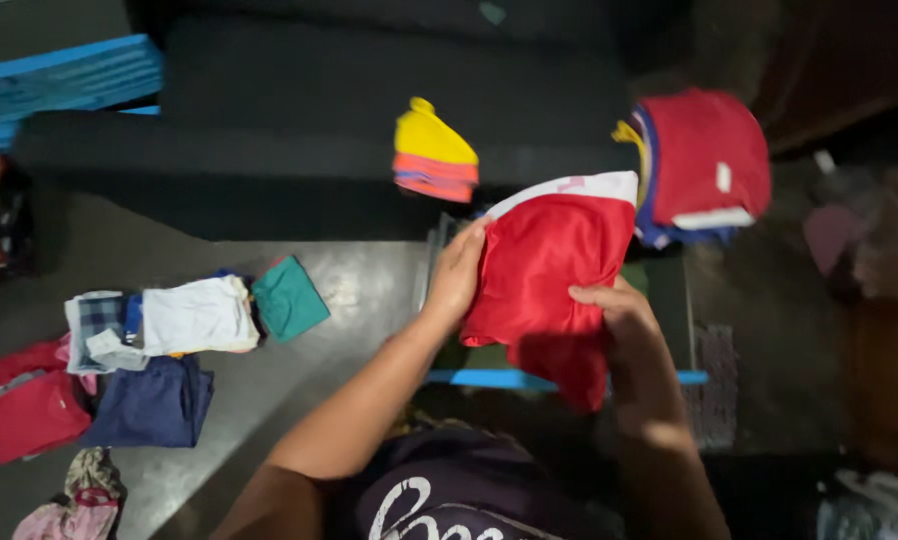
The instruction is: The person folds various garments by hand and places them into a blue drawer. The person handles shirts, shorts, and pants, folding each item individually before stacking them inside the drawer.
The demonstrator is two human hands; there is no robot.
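Hanging between two hands, a red garment [544,285] with a white band along its upper edge is held up in the middle of the view, above a dark mat with a blue edge [489,379]. The left hand [458,272] is closed on the garment's left border, fingers curled over the cloth near the upper corner. The right hand [624,312] is clamped on the right border lower down, thumb on the front face. The lower part of the garment hangs loose between the forearms.

Beyond the garment, a small folded stack [434,152] in yellow, orange and blue is seen on a dark sofa [299,120]. To its right, a larger pile [704,165] topped by a red piece with a white label lies at the sofa's end, just beside the garment's upper right corner.

On the grey floor [359,290] to the left, well apart from the hands, a loose group of clothes is spread: a teal piece [289,298], a white piece [199,315], a checked piece [97,322], a navy piece [154,403] and a red piece [29,412]. A crumpled pink and grey piece [81,495] lies at the lower left corner. A blue slatted object [64,80] is seen at the upper left.
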